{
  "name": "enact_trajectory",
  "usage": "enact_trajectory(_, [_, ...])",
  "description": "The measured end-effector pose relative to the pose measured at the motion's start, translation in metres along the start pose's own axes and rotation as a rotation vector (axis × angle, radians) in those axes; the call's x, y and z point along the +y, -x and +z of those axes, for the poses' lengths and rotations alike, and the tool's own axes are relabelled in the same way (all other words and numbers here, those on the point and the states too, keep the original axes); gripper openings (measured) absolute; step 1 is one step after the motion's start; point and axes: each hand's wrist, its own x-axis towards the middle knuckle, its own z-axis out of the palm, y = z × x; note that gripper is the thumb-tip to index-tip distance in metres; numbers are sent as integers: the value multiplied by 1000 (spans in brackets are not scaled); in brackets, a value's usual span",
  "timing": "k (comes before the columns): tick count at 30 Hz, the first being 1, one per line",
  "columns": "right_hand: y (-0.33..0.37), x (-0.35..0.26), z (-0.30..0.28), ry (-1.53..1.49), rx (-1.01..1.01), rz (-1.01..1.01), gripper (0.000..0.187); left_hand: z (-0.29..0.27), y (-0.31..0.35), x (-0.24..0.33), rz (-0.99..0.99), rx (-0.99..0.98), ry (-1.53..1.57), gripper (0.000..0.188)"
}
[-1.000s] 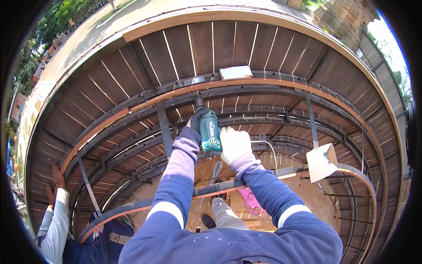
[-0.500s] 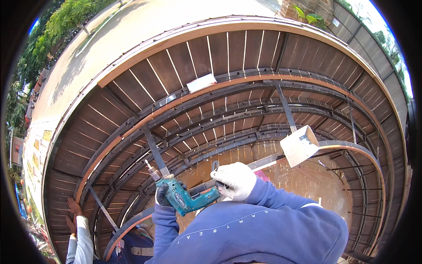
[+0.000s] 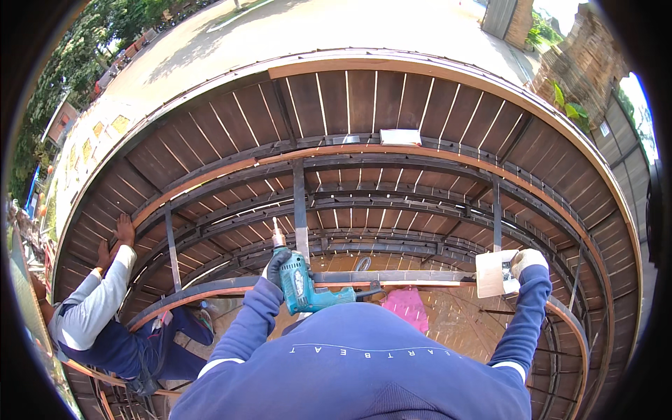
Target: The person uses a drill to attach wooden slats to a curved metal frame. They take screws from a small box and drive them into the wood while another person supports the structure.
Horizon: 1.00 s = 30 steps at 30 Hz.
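Note:
My left hand (image 3: 276,269), in a dark glove, grips a teal power drill (image 3: 304,285). The drill's bit points up and away from me, beside a dark upright post (image 3: 300,210). Out to the right, my right hand (image 3: 529,262), in a white glove, is at the right side of an open cardboard box (image 3: 491,274). Its fingers are partly hidden by the box, so their grip cannot be made out. The box rests at the curved inner rail (image 3: 413,278), near a second post.
Curved tiers of dark slats (image 3: 364,105) on metal frames surround me. A white packet (image 3: 400,137) lies on an upper rail. At left, another person (image 3: 115,329) leans with both hands on the slats. Pink material (image 3: 406,308) lies below the inner rail.
My right hand has left the drill's handle end and reached right to the cardboard box. The drill, still in my left hand, now points more upright. The view has turned left.

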Motion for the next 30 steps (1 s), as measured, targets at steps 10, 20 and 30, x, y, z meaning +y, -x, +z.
enact_trajectory(10, [-14, -14, 45, -143, 65, -113, 24, 5, 4, -6, 66, 38, 5, 46])
enact_trajectory(20, [9, -33, 27, -119, 90, -24, 32, 0, 4, -7, 90, 33, 13, 46])
enact_trajectory(30, [-43, 1, 83, -489, 135, -193, 23, 10, 13, -8, 158, 78, -9, 45])
